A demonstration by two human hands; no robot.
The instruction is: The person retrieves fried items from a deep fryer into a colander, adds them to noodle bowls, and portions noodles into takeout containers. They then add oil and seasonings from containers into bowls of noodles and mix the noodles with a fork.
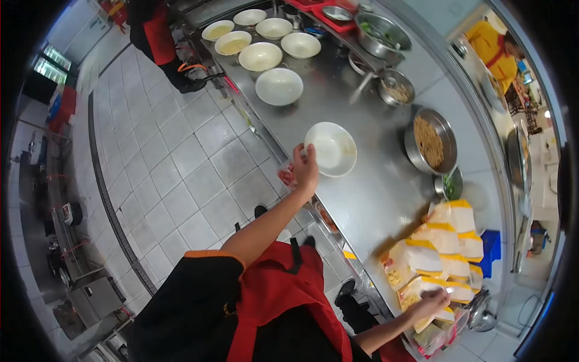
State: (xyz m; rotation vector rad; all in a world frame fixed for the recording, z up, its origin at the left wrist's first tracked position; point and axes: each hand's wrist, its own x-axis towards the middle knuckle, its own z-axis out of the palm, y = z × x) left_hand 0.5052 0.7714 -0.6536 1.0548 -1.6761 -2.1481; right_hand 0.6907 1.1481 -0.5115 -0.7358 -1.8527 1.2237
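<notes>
Bowl (335, 145) in my left hand (306, 170): it is white and round, and I pinch it by the side, with my thumb on the rim. It is over the near edge of the shiny table (371, 202), tipped a little, and I cannot tell if its bottom touches the top. I see a small tan mark inside it.

My right hand (430, 304) is far off, down at the packs (442, 241). My fingers touch the front ones, but I cannot tell if they are closed on one. The packs are white and yellow, in a big pile, and pale yellow food shows in some of them. A blue tub (491, 253) is just beside the pile.

Up the table sit seven more bowls (279, 86), close together. Along the back are a pot (415, 158) of brown bits, a small cup (440, 188) of green bits and a pan (409, 90) with brown food in it. A person (161, 37) in black and red stands past the far end.
</notes>
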